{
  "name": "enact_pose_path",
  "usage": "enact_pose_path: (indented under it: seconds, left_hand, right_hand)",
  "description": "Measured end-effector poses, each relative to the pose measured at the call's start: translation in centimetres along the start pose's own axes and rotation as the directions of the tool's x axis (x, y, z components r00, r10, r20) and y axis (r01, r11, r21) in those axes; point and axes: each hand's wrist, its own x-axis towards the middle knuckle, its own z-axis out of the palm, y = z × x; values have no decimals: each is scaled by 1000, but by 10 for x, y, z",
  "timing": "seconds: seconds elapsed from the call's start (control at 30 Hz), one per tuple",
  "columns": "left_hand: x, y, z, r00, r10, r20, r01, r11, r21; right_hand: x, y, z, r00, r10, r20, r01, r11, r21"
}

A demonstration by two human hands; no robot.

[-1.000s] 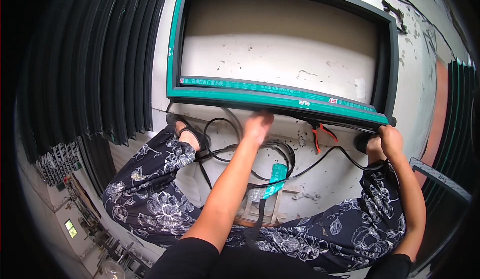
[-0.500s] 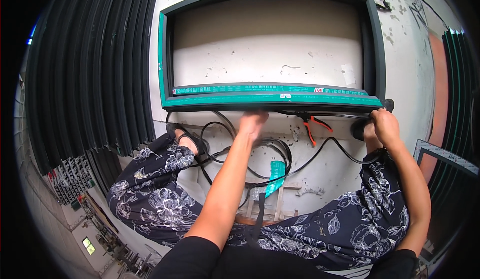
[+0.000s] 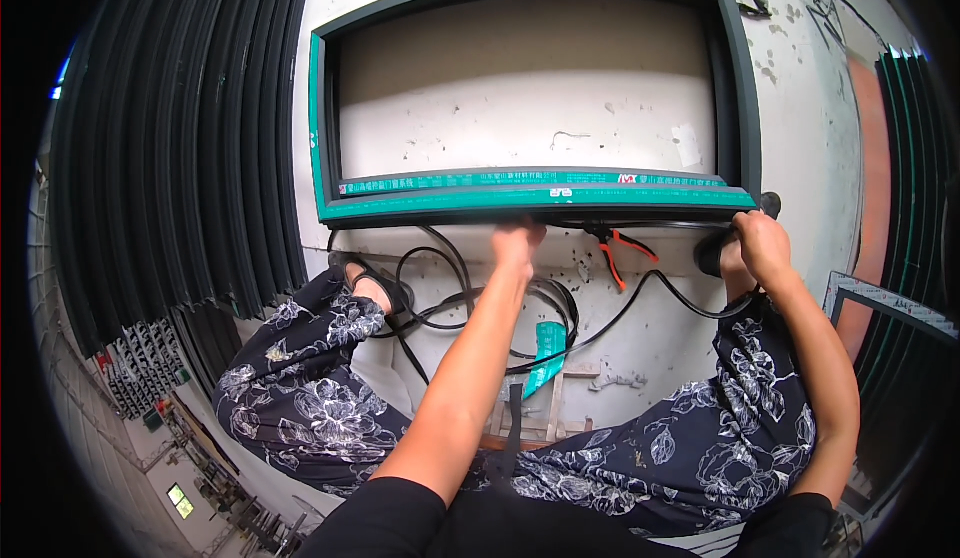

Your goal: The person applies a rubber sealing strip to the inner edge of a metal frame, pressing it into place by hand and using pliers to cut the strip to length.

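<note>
Dark grey frame [image 3: 740, 98], green film [image 3: 440, 201], orange plier handles [image 3: 611, 266], white-flowered black trousers [image 3: 660, 448]

A frame [image 3: 540, 199] lies before the person [image 3: 480, 520], left hand [image 3: 518, 245] at the middle of its near side, right hand [image 3: 764, 248] at its near right corner. Pliers [image 3: 609, 266] lie between the hands; a looped strip [image 3: 574, 323] spreads nearer, between the feet [image 3: 372, 286]. Long profiles [image 3: 190, 138] stand left, others [image 3: 915, 178] right.
</note>
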Motion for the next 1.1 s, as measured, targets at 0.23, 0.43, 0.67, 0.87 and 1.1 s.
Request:
enact_pose_path:
  seconds: [0.23,0.43,0.67,0.87,1.1]
  left_hand:
    - [3,-8,-11,971,-155,180,177,978,-111]
    - [-4,-12,15,999,19,-26,-20,999,-47]
    - [0,-19,2,999,-38,35,41,994,-101]
    - [-1,-25,19,999,-2,32,6,994,-113]
    - [5,-10,-10,998,-56,36,58,997,-51]
  right_hand:
    - [-6,-1,8,995,4,-97,9,991,133]
    - [-11,-13,12,963,18,268,-46,994,99]
    - [-13,-9,9,875,-320,363,264,944,197]
    - [-10,0,12,872,-234,430,-119,750,650]
    - [-9,-5,-12,752,-26,658,-659,-44,751]
